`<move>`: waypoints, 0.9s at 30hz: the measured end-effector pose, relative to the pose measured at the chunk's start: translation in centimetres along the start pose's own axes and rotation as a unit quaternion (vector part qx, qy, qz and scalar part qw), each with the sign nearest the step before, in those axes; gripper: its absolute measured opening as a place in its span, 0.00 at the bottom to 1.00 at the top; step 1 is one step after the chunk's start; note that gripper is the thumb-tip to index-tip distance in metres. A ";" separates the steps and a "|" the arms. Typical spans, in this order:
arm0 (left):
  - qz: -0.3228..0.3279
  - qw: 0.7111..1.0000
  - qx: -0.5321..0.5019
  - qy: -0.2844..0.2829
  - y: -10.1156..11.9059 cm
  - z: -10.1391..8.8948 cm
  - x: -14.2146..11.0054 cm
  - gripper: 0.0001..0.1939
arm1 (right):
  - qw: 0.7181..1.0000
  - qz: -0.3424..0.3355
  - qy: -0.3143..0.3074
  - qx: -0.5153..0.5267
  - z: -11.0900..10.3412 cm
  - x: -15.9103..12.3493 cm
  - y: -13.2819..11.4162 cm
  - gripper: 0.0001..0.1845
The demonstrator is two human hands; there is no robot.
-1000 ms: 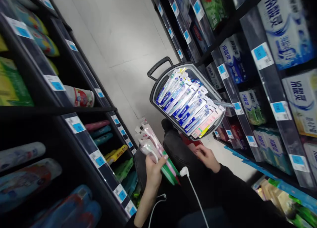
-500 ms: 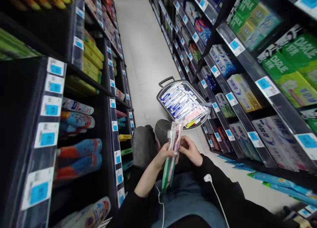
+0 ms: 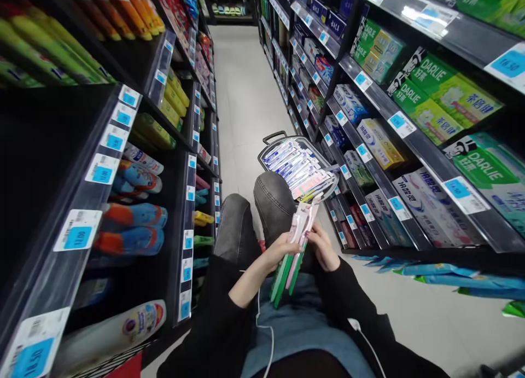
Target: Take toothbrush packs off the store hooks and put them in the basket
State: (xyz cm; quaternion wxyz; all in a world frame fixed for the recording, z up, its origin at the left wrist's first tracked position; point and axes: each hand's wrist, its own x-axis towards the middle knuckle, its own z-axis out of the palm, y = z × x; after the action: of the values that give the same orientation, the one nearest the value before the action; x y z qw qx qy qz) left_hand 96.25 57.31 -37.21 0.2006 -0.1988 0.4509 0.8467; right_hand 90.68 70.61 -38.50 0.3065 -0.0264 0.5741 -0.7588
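Several packaged toothbrushes (image 3: 283, 274) with green and pink in clear packs are fanned out above my lap. My left hand (image 3: 283, 248) is wrapped round them at mid-length. On the other side, my right hand (image 3: 322, 249) pinches the packs near their upper part, its thumb and fingers against the edge. Just beyond my knees stands a dark-rimmed basket (image 3: 268, 139) on the floor. It is filled with rows of toothbrush packs (image 3: 293, 162), mostly blue and white, with pink and yellow ones at the near end; my right knee hides part of it.
Shelves with price tags (image 3: 104, 169) and bottles (image 3: 131, 241) rise close on my left. Toothpaste boxes (image 3: 435, 93) fill the shelves on my right. A pale floor aisle (image 3: 233, 88) runs between them. Blue bags (image 3: 447, 274) jut out at lower right. A white earphone cord (image 3: 270, 334) hangs over my lap.
My view has tilted up, showing more of the aisle's far end. The toothbrush packs are more spread in my hands and shifted right. My knee now covers part of the basket.
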 end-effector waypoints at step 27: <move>0.019 0.940 -0.287 -0.183 1.7 -6.7 8.4 0.19 | 0.950 0.013 0.305 0.059 -14.7 17.6 2.9 0.12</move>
State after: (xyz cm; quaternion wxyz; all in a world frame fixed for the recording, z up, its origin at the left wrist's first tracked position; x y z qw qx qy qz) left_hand 89.34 52.12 -43.89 0.1976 -0.0806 0.1476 0.9658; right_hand 71.89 74.01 -51.55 0.1278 0.2320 0.5945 -0.7592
